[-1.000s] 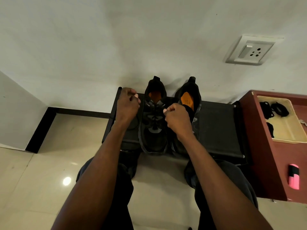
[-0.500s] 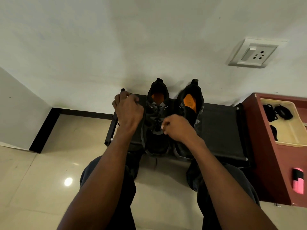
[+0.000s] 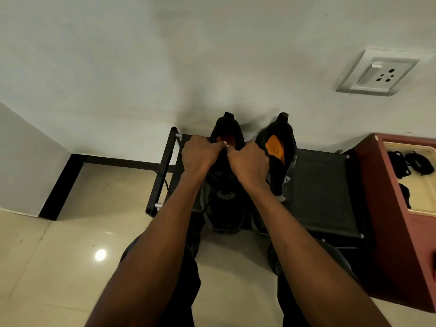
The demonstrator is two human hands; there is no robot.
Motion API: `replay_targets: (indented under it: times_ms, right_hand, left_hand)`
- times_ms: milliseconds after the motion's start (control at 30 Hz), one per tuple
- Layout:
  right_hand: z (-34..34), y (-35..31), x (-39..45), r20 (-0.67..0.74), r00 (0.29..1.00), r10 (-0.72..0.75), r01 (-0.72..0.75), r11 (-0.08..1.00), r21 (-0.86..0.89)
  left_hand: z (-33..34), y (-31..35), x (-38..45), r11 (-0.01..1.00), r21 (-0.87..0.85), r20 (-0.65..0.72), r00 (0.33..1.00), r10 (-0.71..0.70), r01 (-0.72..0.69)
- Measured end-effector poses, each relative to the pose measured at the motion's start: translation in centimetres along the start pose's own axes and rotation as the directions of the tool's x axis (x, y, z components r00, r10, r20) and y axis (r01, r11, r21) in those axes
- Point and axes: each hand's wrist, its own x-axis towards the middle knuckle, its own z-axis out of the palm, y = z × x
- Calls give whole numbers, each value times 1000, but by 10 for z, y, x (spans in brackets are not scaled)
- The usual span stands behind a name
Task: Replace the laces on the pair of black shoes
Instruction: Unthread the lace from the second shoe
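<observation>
- Head view, hard to see: both hands cover the top of the left shoe (image 3: 224,208), so its lace holes are hidden. A thin dark lace (image 3: 166,182) hangs down at 9 o'clock from the shoe, but I cannot see where it ends.
- Head view, hard to see: a tray (image 3: 424,204) on the red cabinet (image 3: 387,232) at 3 o'clock is cut off by the picture's edge. Dark bundles of laces (image 3: 411,162) lie in it, too small to count.
- Head view, edges and room: the two black shoes stand side by side on a low black rack (image 3: 323,185), heels close to the wall (image 3: 212,55). The right shoe (image 3: 280,161) is just beside the left shoe, at its 3 o'clock. The rack's black top is bare toward 3 o'clock, up to the cabinet. The rack's frame edge is at 9 o'clock, with shiny floor (image 3: 70,256) past it.
- Head view, hands: both arms reach straight out toward 12 o'clock. The left hand (image 3: 200,154) and right hand (image 3: 247,161) are curled into fists and touch each other over the opening of the left shoe. The fingertips meet there and seem to pinch something, most likely the lace, but it is too dark to be sure.
- Head view, more: a wall socket (image 3: 377,74) sits at 2 o'clock.
</observation>
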Motion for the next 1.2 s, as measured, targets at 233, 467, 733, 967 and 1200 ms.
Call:
replay_targets:
  times_ms: [233, 467, 733, 967, 1200]
  right_hand:
    - [-8, 0, 11, 116, 991, -72, 78, 996, -47]
    - [-18, 18, 26, 179, 978, -104, 83, 989, 120]
    - [-14, 34, 13, 60, 974, -219, 204, 961, 188]
    - [-3, 49, -13, -101, 787, -609, 617, 780, 102]
    - [7, 51, -14, -135, 710, -691, 690, 721, -63]
  left_hand:
    - [-7, -1, 6, 999, 25, 107, 993, 42, -45]
    - [-16, -17, 23, 984, -180, 215, 976, 41, -2]
    - [-16, -28, 11, 976, -188, 108, 985, 131, -109]
    - [-25, -34, -5, 866, -133, 232, 834, 500, -483]
    - [-9, -39, -1, 807, 5, 248, 783, 571, -590]
